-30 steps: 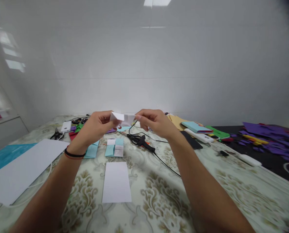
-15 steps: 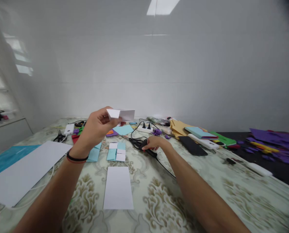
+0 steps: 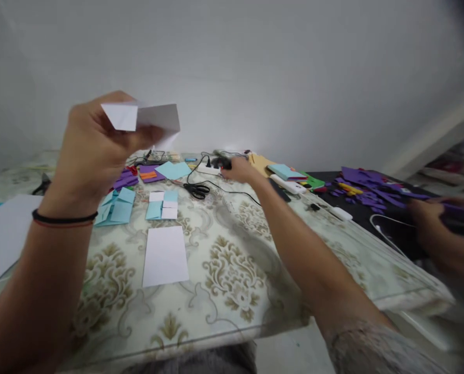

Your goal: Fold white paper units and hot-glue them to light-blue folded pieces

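Observation:
Raised at the upper left, my left hand [image 3: 103, 140] is closed on a folded piece of white paper [image 3: 159, 118], whose flaps stick out past the fingers. My right hand [image 3: 237, 170] reaches far across the table beside the white power strip [image 3: 204, 169]. Its fingers are closed around a dark object [image 3: 223, 162], too blurred to name. Black scissors [image 3: 196, 191] lie among black cords left of that hand. In front of me is a white paper sheet [image 3: 165, 257]. Behind it sits a folded blue-and-white paper square [image 3: 162, 205], beside folded light-blue paper [image 3: 117, 206].
Purple scraps [image 3: 366, 187] cover a black surface at right, where another person's blurred hand [image 3: 430, 218] holds something purple. A light-blue booklet [image 3: 286, 172], white device [image 3: 288, 184] and black slab [image 3: 280, 191] lie right of my arm. A white board [image 3: 5, 234] is at left.
My left hand has risen and moved left with the folded paper. My right hand has carried the black item from beside the cords to the power strip. The view has turned right.

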`<action>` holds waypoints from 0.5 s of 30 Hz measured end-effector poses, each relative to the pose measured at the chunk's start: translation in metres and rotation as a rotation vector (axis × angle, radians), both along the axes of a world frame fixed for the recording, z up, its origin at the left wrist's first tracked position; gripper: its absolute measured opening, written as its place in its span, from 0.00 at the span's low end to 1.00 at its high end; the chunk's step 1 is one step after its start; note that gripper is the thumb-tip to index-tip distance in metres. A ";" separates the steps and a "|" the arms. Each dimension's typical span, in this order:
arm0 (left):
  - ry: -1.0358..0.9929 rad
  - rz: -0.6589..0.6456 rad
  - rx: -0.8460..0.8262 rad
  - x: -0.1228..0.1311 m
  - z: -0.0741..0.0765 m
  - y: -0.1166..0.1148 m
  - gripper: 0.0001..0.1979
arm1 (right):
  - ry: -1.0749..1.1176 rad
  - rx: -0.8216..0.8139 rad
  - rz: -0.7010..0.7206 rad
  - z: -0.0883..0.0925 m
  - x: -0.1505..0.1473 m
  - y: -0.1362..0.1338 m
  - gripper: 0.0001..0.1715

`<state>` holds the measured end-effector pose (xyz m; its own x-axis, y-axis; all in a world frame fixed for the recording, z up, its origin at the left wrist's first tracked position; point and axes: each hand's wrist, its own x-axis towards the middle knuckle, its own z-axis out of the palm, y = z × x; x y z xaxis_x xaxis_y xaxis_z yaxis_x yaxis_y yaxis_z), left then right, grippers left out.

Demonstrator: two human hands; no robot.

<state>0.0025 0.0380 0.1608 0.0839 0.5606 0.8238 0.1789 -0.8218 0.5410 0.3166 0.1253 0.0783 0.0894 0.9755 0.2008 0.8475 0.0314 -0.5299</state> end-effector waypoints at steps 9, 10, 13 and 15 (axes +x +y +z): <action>0.203 0.112 -0.168 0.020 0.001 -0.011 0.12 | 0.341 0.612 0.029 0.113 0.064 -0.031 0.05; 0.202 0.122 -0.181 0.021 0.000 -0.011 0.10 | 0.329 0.660 0.008 0.119 0.067 -0.031 0.04; 0.150 0.135 -0.178 0.019 -0.004 -0.006 0.09 | 0.425 0.819 0.039 0.121 0.067 -0.033 0.03; 0.083 0.095 -0.170 0.012 -0.007 0.002 0.13 | 0.526 0.864 0.087 0.113 0.055 -0.038 0.04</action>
